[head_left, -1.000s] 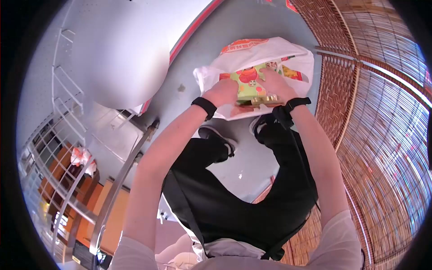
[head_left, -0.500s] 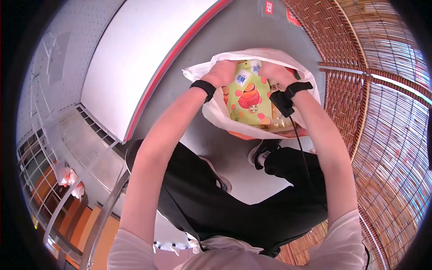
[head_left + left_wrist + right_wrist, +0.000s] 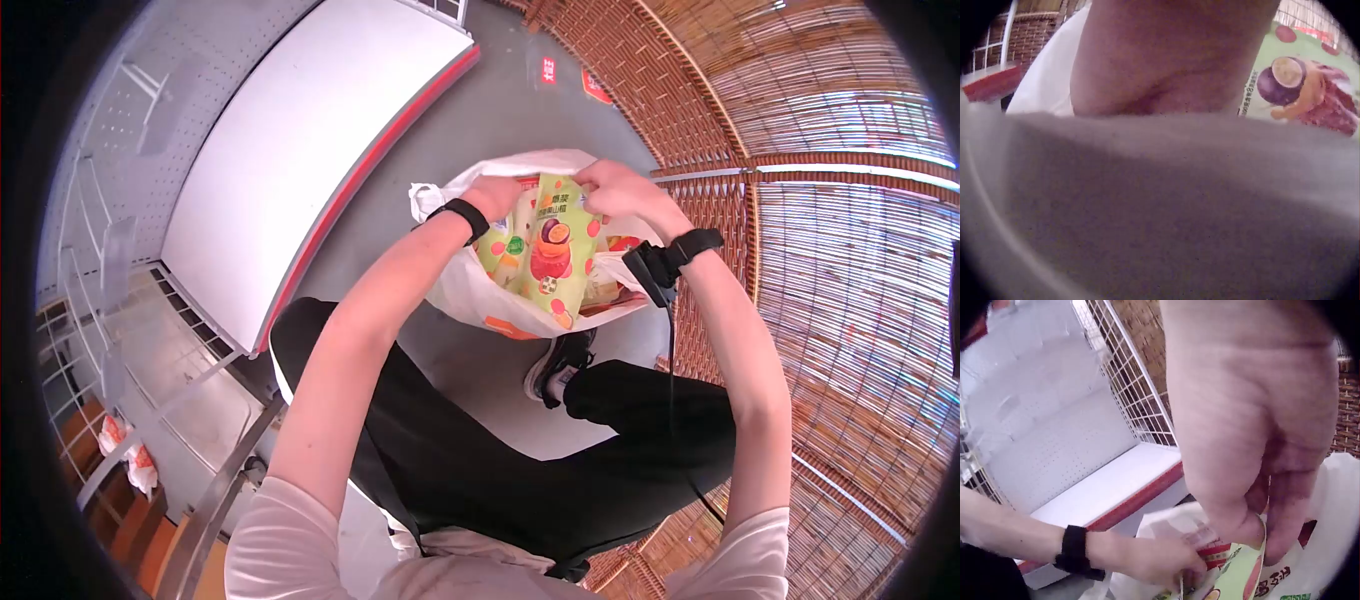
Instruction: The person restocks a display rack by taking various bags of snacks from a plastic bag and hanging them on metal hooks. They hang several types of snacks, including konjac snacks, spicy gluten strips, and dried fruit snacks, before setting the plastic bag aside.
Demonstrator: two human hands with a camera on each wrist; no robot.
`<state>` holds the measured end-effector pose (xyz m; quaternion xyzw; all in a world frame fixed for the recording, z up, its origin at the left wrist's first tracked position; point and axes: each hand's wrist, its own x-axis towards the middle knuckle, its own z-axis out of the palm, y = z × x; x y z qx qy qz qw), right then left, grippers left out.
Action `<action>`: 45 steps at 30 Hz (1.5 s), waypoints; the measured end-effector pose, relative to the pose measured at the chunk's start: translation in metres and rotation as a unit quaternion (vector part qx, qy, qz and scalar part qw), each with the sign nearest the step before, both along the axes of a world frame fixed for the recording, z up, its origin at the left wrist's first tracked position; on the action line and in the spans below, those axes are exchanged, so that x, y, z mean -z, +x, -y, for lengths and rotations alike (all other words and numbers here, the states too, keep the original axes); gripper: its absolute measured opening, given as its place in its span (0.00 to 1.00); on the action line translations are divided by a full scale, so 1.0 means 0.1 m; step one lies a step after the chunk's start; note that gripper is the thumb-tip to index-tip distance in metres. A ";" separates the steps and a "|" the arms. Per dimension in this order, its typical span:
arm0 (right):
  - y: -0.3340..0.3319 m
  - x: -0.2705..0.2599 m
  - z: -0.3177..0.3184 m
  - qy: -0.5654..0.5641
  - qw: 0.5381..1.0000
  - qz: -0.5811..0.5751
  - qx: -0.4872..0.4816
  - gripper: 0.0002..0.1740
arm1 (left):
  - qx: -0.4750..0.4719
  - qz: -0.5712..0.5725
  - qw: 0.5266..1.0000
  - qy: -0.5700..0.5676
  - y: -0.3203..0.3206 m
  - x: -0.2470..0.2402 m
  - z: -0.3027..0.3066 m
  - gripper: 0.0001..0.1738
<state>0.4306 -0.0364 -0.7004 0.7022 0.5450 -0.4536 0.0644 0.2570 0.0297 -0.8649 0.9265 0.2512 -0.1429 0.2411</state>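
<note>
A green snack packet (image 3: 551, 243) printed with fruit stands upright in the mouth of a white plastic bag (image 3: 466, 290) on the grey floor. My left hand (image 3: 494, 196) holds its top left corner and my right hand (image 3: 612, 189) pinches its top right edge. In the right wrist view, the right hand (image 3: 1254, 540) curls its fingers over the green packet (image 3: 1239, 579), and the left hand (image 3: 1150, 560) grips near the same edge. The left wrist view is mostly blocked by my palm, with the packet (image 3: 1310, 84) and the bag (image 3: 1044, 84) behind it. More packets lie lower in the bag.
A low white shelf base (image 3: 300, 150) with a red edge runs along the left. A wire grid panel (image 3: 1138, 387) stands behind it. A woven bamboo screen (image 3: 810, 260) fills the right side. My shoe (image 3: 553, 366) and dark trouser legs are just below the bag.
Both hands have risen with the green packet, which went from lying flat on the bag to standing upright in its mouth. The head view has swung towards the shelf base.
</note>
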 end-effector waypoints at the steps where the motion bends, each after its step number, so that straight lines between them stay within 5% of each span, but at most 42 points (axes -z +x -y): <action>1: 0.01 -0.10 0.00 0.012 1.000 -0.012 0.014 0.27 | 0.028 0.007 1.000 0.007 0.00 -0.07 0.04 0.12; 5: -0.03 -0.64 -0.13 -0.008 0.999 -0.024 -0.025 0.30 | 0.114 0.014 0.991 0.061 -0.07 -0.58 0.27 0.11; 11: -0.10 -1.25 -0.21 0.029 0.998 -0.009 -0.057 0.24 | 0.186 0.210 0.955 0.091 -0.52 -1.53 0.37 0.08; 19: -0.41 -2.04 -0.43 0.185 0.977 -0.054 -0.089 0.17 | 0.030 0.487 0.872 0.043 -1.54 -2.73 0.17 0.06; 25: -0.87 -2.15 -0.70 0.343 0.932 -0.080 -0.088 0.10 | -0.138 0.521 0.826 0.167 -2.32 -3.41 0.31 0.06; 27: -1.11 -2.15 -0.73 0.400 0.903 -0.158 0.003 0.10 | -0.211 0.484 0.815 0.238 -2.56 -3.62 0.38 0.06; 29: -1.22 -2.01 -0.83 0.492 0.851 -0.181 -0.034 0.10 | -0.227 0.472 0.812 0.259 -2.80 -3.76 0.44 0.06; 33: -1.69 -2.15 -0.76 0.499 0.832 -0.234 0.064 0.12 | -0.242 0.459 0.799 0.305 -3.19 -3.91 0.54 0.08; 35: -1.69 -1.94 -0.93 0.561 0.788 -0.250 0.044 0.12 | -0.249 0.436 0.806 0.311 -3.32 -3.95 0.62 0.05; 45: -2.28 -2.03 -0.83 0.610 0.732 -0.276 -0.121 0.09 | -0.304 0.420 0.786 0.337 -3.52 -3.68 0.76 0.06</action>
